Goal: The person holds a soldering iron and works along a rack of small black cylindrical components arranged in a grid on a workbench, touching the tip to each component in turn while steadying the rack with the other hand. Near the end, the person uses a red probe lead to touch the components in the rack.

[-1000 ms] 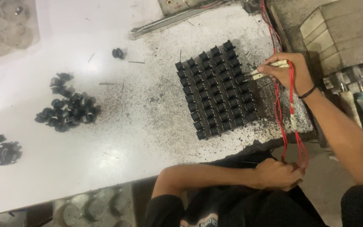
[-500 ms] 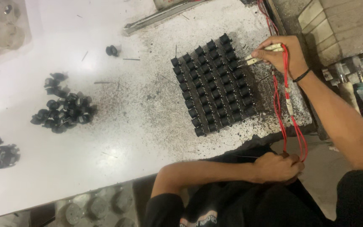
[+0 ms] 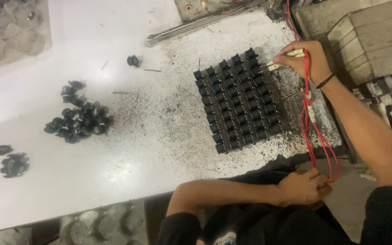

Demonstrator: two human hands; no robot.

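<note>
Nearest the camera, the left hand (image 3: pixel 302 187) rests below the table's front edge, by the person's lap, fingers curled shut around the lower loops of the thin red wires (image 3: pixel 316 136). Those wires run up and away along the right side of the worn white table (image 3: pixel 114 181) to the right hand (image 3: pixel 306 59), which pinches a pair of pale, slender probe sticks (image 3: pixel 283 61) between thumb and fingers. The sticks' long axis lies nearly level, tips pointing left and touching the far right corner of the square block of small black plastic parts set in tight rows (image 3: pixel 239 102). The block thus lies left of and below the right hand, which is much the nearer hand to it; the block's rows slant down toward the front edge. Left of the block the speckled tabletop is open as far as a loose heap of black round parts (image 3: pixel 78 120). To the right, a grey ridged box (image 3: pixel 377 36) crowds the wrist.
</note>
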